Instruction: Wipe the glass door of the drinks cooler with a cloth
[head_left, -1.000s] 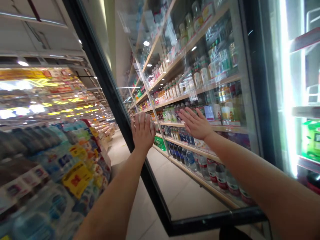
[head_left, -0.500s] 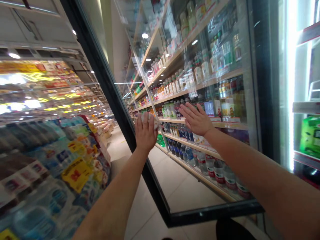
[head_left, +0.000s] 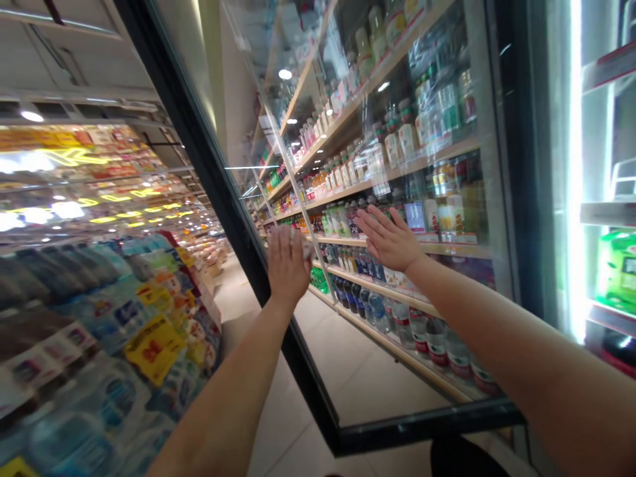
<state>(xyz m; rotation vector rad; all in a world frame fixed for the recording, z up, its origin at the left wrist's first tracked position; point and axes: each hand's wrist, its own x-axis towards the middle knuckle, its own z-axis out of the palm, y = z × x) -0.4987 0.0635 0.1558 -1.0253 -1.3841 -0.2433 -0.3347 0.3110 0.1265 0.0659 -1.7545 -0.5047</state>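
A glass cooler door point(head_left: 348, 371) with a black frame stands swung open before me. My left hand point(head_left: 288, 271) presses a crumpled whitish cloth point(head_left: 307, 249) to the glass near the frame's left side. Most of that cloth is hidden under the fingers, which are a little blurred. Farther right, my right hand point(head_left: 390, 235) lies flat against the pane, fingers stretched out, holding nothing.
Through the glass, shelves point(head_left: 377, 288) carry rows of drink bottles. Stacked bottle packs with a yellow sign point(head_left: 155, 348) stand at left. On the right are lit cooler shelves point(head_left: 606, 215) with a green pack point(head_left: 616, 271). Pale tiled floor point(head_left: 298, 411) lies below.
My left hand has shifted only a touch on the glass with the cloth, its fingers now closer together. My right hand stays at the same place on the pane.
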